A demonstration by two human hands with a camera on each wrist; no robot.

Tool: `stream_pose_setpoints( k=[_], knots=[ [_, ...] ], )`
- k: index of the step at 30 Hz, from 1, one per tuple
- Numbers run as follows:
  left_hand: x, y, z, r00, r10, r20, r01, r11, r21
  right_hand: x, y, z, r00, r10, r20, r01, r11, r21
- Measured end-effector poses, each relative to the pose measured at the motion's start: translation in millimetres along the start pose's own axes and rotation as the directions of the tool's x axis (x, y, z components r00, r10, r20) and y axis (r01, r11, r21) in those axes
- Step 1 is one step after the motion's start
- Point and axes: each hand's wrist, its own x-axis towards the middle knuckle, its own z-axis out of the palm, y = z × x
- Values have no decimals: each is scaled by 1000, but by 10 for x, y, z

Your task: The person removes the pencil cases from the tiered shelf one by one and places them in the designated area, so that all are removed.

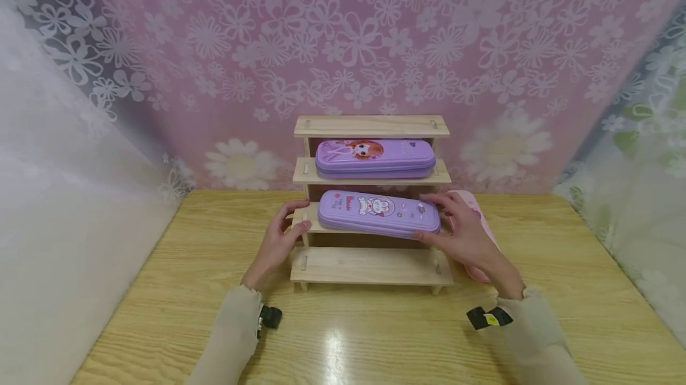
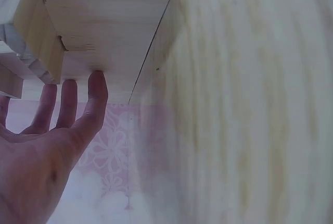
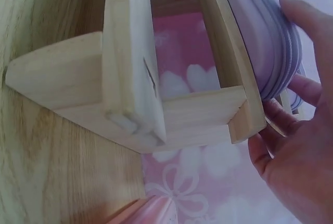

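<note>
A stepped wooden shelf (image 1: 370,267) stands on the table. On its third tier from the top lies a lilac pencil case (image 1: 351,210) with a bunny picture, its right end slanting toward the front. My right hand (image 1: 463,231) grips that end, thumb at the front and fingers behind; in the right wrist view the fingers (image 3: 307,86) also reach the board's end. At the tier's left end, my left hand (image 1: 280,236) holds the shelf between thumb and fingers, and the left wrist view shows fingertips (image 2: 97,81) against the side panel. The left thumb is hidden there.
A purple pencil case (image 1: 402,156) with a girl picture lies on the tier above. Right of the shelf, partly behind my right hand, is a pink case (image 1: 477,272) on the wood-grain table (image 1: 343,331). Flowered curtains (image 1: 343,46) hang behind and at both sides.
</note>
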Motion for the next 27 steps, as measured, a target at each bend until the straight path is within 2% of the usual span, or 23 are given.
stream_pose_setpoints(
  k=[2, 5, 10, 17, 22, 27],
  knots=[
    [1, 2, -4, 1000, -4, -2, 4, 1000, -1, 20, -6, -5, 999, 2, 33, -2, 1000, -11],
    [1, 6, -8, 1000, -10, -5, 10, 1000, 0, 52, -9, -9, 998, -18, 61, 23, 996, -81],
    [-3, 15, -17, 1000, -20, -6, 20, 1000, 5, 77, 0, 12, 998, -38, 50, 46, 988, -150],
    [-12, 36, -15, 1000, -26, -3, 26, 1000, 3, -1, 37, 0, 999, -40, 3, 40, 998, -45],
    [-9, 47, -11, 999, -32, 3, 32, 999, 3, -114, 84, -88, 991, -105, -80, 108, 994, 35],
    [-6, 42, -16, 1000, -23, 3, 23, 1000, 4, -195, 129, -197, 984, -145, -107, 160, 976, 146]
  ],
)
